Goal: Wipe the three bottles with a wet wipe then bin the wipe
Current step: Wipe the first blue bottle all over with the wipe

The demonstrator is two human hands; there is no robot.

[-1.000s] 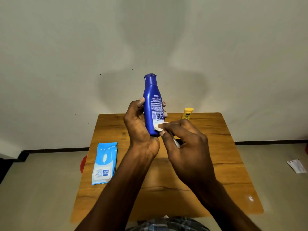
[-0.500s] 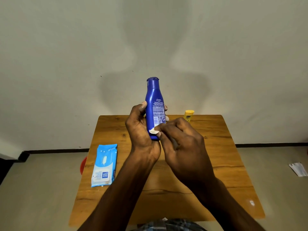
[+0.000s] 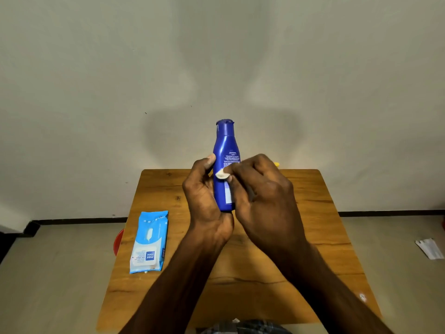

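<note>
Blue bottle (image 3: 225,150) held upright for wiping.
Left hand (image 3: 204,196) fingers gripped its base, steadying it; right hand (image 3: 260,189) fingers pinched the wipe (image 3: 221,174) against its side.

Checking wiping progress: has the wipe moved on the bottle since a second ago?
Yes. The wet wipe has moved up the blue bottle, from near its base to mid-label.

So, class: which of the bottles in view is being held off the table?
The blue bottle, gripped by the left hand; the yellow one is behind the right hand.
</note>
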